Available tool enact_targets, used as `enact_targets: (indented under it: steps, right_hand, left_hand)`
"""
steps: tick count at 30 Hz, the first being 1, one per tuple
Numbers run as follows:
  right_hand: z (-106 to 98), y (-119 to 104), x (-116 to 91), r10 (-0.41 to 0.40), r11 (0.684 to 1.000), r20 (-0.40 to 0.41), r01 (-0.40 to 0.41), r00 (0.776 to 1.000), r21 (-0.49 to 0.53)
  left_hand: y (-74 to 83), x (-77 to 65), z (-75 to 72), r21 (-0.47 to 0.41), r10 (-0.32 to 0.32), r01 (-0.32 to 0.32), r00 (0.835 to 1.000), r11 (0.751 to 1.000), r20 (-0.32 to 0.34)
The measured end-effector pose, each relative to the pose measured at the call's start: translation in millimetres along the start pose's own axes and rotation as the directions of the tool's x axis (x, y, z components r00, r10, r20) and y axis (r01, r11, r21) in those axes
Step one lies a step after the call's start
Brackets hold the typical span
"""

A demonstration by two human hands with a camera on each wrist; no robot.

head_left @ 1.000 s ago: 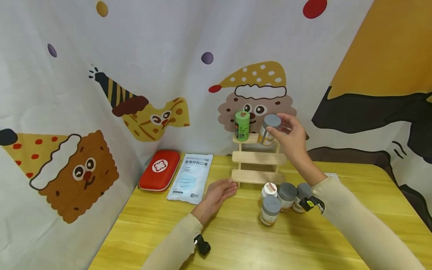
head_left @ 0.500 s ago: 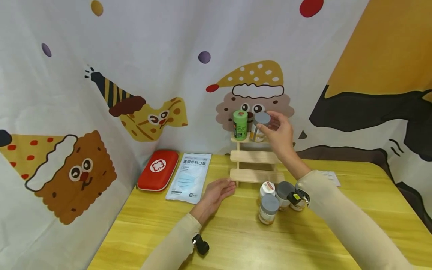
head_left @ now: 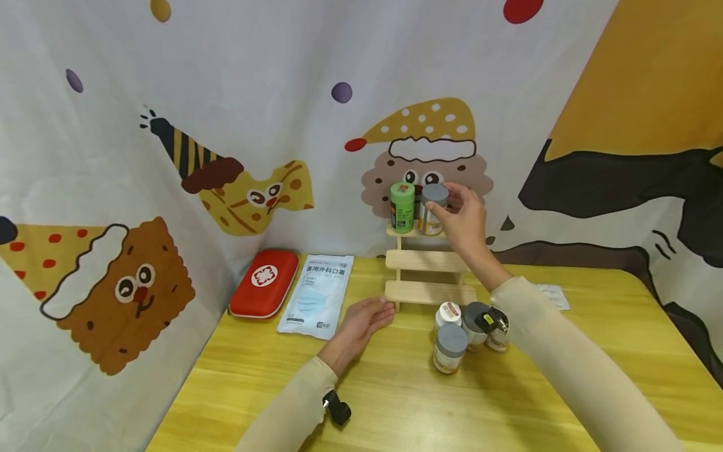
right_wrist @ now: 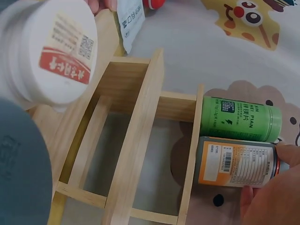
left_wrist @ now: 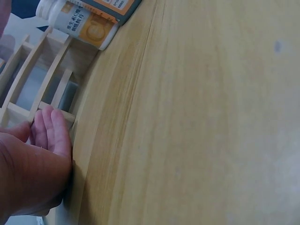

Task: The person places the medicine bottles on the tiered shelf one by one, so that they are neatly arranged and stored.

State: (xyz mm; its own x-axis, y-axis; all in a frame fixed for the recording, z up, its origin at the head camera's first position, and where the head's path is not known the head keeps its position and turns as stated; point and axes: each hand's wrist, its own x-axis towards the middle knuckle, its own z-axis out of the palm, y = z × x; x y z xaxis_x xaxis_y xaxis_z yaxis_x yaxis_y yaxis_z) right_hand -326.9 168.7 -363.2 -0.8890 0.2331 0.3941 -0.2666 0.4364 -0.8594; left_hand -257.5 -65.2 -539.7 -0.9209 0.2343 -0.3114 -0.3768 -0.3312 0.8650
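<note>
We see the grey-lidded bottle (head_left: 432,218) upright at the top tier of the wooden stand (head_left: 423,259), its base at the board, though we cannot tell whether the board bears its weight. The right hand (head_left: 467,225) has it pinched in its grip, thumb on the near side of the lid and fingers round the right side. Just to its left, the green bottle (head_left: 402,210) stands upright on the same tier. Below, the left hand (head_left: 357,323) has its grip relaxed, fingers extended together, the tips touching the stand's lower left end. In front of the stand's right half we find a white-capped bottle (head_left: 449,316), a front jar (head_left: 450,353), a middle jar (head_left: 473,333) and a right-hand jar (head_left: 498,341) partly hidden by the wrist camera (head_left: 489,320), all upright on the worktop (head_left: 407,408). Further left lie a mask packet (head_left: 316,298) and a red case (head_left: 264,285); beyond the right forearm lies a white card (head_left: 553,297). Behind everything we see a printed cloth (head_left: 254,75).
</note>
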Motion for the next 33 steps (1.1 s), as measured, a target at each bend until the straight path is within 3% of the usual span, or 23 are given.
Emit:
enact_targets:
  steps: [10, 19, 26, 33]
  right_hand:
    - [8, -1, 5, -0.033, 0.998, -0.041, 0.03, 0.999, -0.06]
    - [9, 2, 4, -0.135, 0.982, -0.081, 0.123, 0.988, -0.14]
    - [5, 6, -7, -0.126, 0.98, -0.06, 0.115, 0.99, -0.161]
    - [-14, 10, -27, -0.128, 0.982, -0.049, 0.12, 0.991, -0.147]
  left_hand:
    - [3.3, -0.7, 0.0, -0.003, 0.007, -0.007, 1.0, 1.0, -0.006]
    - [5.9, 0.4, 2.7, 0.009, 0.018, -0.018, 1.0, 1.0, 0.001]
    - [3.4, 1.5, 0.5, 0.017, 0.012, -0.012, 1.0, 1.0, -0.008]
    - [-0.7, -0.6, 0.9, 0.011, -0.005, 0.005, 1.0, 1.0, -0.011]
